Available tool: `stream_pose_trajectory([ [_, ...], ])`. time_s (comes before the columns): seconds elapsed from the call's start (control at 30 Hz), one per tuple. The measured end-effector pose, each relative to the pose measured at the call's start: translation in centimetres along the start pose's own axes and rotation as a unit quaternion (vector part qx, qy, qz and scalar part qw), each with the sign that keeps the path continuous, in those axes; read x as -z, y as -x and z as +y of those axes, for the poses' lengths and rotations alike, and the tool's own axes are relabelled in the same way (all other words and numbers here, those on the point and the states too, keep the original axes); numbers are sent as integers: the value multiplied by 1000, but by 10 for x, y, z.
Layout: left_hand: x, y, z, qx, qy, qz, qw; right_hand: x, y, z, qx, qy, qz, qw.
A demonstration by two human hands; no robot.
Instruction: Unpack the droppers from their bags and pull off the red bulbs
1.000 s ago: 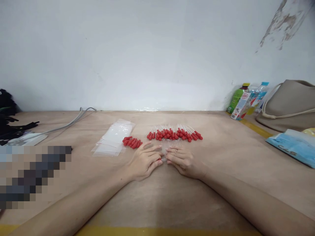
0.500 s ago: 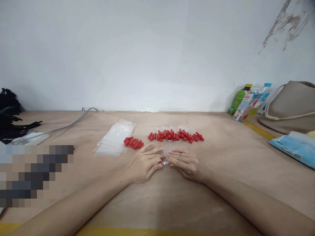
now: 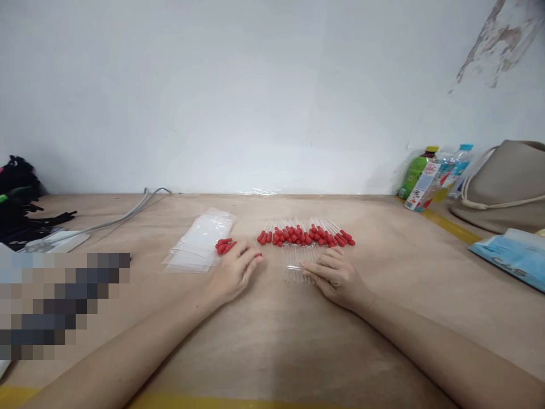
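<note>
Many red-bulbed tubes (image 3: 293,234) lie fanned out across the middle of the desk (image 3: 264,352), short of its back edge, and in the head view they look like the finished share: red ends toward the front edge, pale stems toward the back. Right below them, nearer the front edge, comes the share that seems to remain: a bank of bare clear tubes (image 3: 293,253) side by side, no red on any that I can make out. I'd put it past halfway, going by the sheer amount of red in that fan. Here's the right hand (image 3: 338,278), fingertips closed on a single clear tube (image 3: 293,267) that lies crosswise over the others, its free end bare, so that one looks undone. Over on the left side, the left hand (image 3: 234,272) has thumb and forefinger together, a touch of red bulb (image 3: 259,257) showing at the tips, apart from that tube. Just beyond the knuckles sit the loose red bulbs (image 3: 225,245); only a few show, the hand hides any others, so no count from me. Beside them, toward the desk's left edge, clear plastic sleeves (image 3: 200,238) lie flat and overlapping, seemingly unused.
</note>
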State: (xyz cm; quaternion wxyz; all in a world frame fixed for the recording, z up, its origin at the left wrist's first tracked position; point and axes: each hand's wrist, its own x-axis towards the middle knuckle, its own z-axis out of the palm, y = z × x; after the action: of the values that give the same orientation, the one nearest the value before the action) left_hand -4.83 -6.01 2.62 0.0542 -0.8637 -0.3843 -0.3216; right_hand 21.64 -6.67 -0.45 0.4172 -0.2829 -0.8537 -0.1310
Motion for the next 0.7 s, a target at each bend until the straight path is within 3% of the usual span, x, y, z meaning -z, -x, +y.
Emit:
stream_pose_trajectory([
  [0.13, 9, -10, -26, 93, -35, 87, 991, -5, -3, -2, -64, 34, -6, 997],
  [0.23, 15, -10, -45, 162, -55, 74, 982, -7, -9, -6, -102, 8, -1, 995],
  [0.33, 16, -8, -56, 194, -61, 61, 977, -8, -18, -12, -120, -38, 47, 991],
  [0.5, 9, -5, -63, 160, -96, 45, 981, -7, -29, -22, -125, -62, 100, 985],
  [0.7, 5, -4, -62, 115, -142, 93, 979, -18, -40, -21, -119, 22, 15, 993],
])
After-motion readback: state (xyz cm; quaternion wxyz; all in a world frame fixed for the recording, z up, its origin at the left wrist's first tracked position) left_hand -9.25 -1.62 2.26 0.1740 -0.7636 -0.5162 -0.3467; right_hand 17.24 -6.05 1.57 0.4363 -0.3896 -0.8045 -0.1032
